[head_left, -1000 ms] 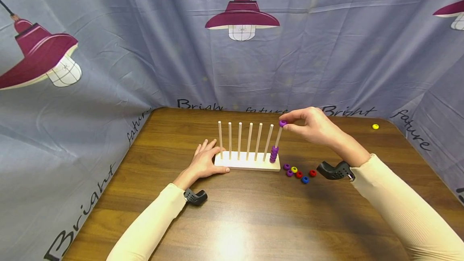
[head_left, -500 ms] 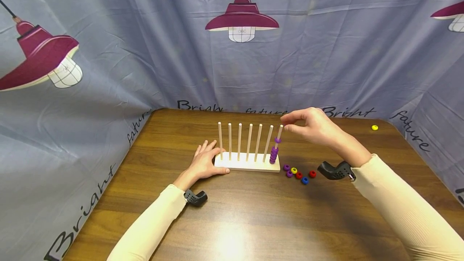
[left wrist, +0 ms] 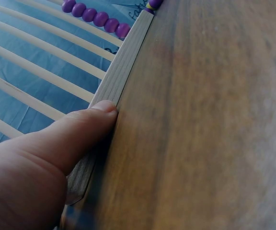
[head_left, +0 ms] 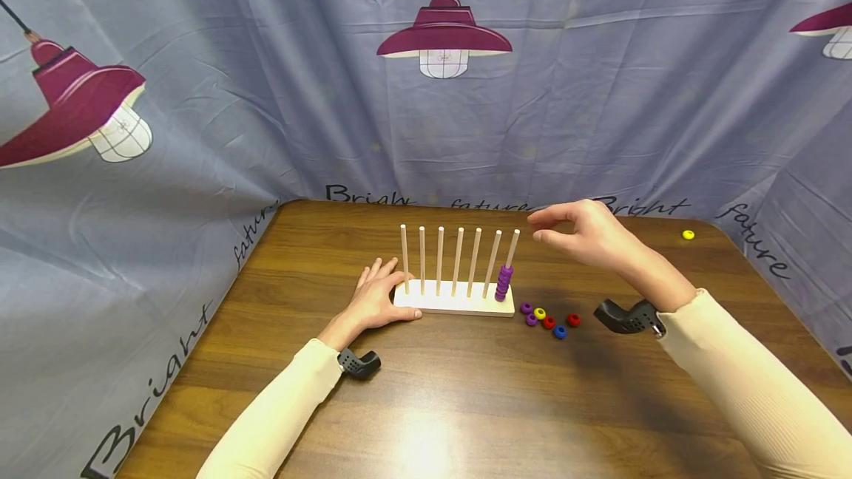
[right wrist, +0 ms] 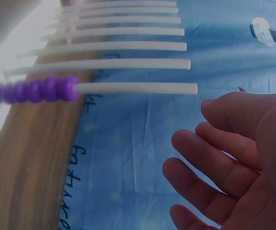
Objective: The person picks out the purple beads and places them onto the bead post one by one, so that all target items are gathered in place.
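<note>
The way across the middle of the table [head_left: 466, 405] is blocked by seven tall pegs [head_left: 458, 260] on a wooden base [head_left: 455, 304]. The base's left end is blocked by the left hand [head_left: 376, 301]. Loose beads [head_left: 549, 318] are scattered just right of the base. Open room is left above the peg tops, where the right hand [head_left: 586, 233] is held.

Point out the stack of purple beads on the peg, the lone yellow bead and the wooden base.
stack of purple beads [head_left: 504, 283], head view, mid-stack
lone yellow bead [head_left: 688, 234], head view, centre
wooden base [head_left: 459, 307], head view, front face

left grip [head_left: 379, 300] flat, right grip [head_left: 580, 233] raised, empty
</note>
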The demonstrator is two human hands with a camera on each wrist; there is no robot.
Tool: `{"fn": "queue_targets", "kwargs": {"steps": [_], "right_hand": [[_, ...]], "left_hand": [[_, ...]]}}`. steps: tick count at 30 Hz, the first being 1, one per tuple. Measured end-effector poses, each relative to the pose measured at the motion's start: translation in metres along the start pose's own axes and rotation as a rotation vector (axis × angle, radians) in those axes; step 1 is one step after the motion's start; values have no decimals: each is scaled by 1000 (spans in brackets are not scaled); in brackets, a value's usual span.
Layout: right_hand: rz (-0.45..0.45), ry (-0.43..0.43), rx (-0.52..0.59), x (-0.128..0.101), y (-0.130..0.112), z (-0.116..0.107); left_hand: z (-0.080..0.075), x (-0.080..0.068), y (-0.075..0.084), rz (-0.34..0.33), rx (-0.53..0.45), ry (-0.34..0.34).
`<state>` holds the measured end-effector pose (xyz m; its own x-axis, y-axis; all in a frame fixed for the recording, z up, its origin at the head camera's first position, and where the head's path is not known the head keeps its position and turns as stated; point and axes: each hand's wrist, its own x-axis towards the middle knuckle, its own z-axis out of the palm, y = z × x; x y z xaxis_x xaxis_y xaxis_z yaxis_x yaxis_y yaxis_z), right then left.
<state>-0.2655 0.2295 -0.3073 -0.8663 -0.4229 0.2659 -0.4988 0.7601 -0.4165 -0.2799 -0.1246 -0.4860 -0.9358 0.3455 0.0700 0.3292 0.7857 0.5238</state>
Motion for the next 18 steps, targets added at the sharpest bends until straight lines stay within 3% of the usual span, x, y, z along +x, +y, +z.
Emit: {"fn": "queue_targets", "kwargs": {"steps": [11,18], "right_hand": [[69,-2,-8,-12,14,-2],[53,28,-16,-20,21,0]], "left_hand": [[-1,-1,1,4,-6,6],[-1,-1,1,1,-6,1]]}}
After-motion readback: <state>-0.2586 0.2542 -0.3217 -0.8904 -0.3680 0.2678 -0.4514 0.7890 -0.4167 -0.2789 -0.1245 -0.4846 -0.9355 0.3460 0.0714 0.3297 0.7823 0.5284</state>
